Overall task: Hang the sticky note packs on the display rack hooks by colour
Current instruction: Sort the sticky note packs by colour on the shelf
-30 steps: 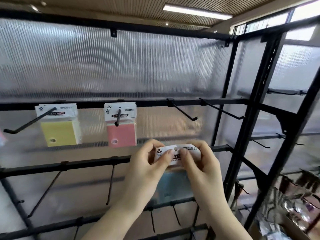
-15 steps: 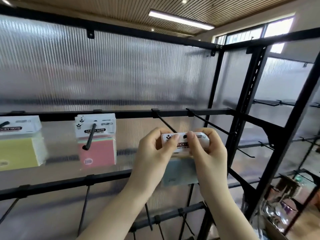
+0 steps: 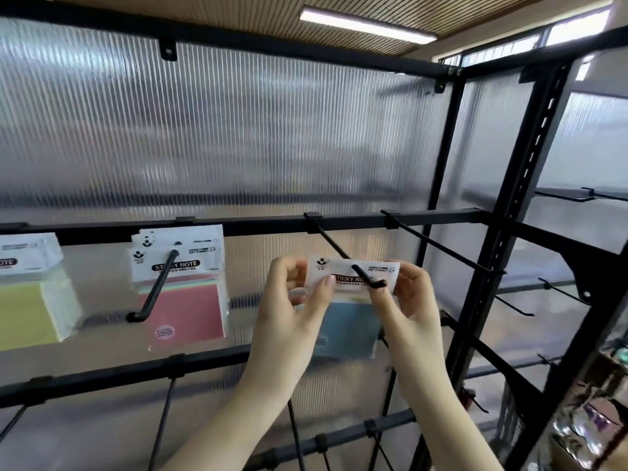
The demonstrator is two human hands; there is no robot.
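A blue sticky note pack [image 3: 350, 329] with a white header card is held up at the third hook [image 3: 334, 248] of the upper rail. The hook's tip pokes through the header's hole. My left hand [image 3: 289, 311] pinches the header's left end and my right hand [image 3: 413, 300] pinches its right end. Pink packs [image 3: 185, 307] hang on the second hook [image 3: 153, 290]. Yellow packs [image 3: 29, 311] hang at the far left, partly cut off by the frame edge.
A bare hook [image 3: 441, 244] juts out to the right of the blue pack. The black rack frame [image 3: 503, 239] has lower rails with several bare hooks [image 3: 163, 416]. Ribbed translucent panels back the rack. Goods in shiny bags [image 3: 584, 426] lie at the lower right.
Both hands lifted the blue pack up and pushed it onto the third hook; its tip now shows through the header hole. The view shifted closer and rightward.
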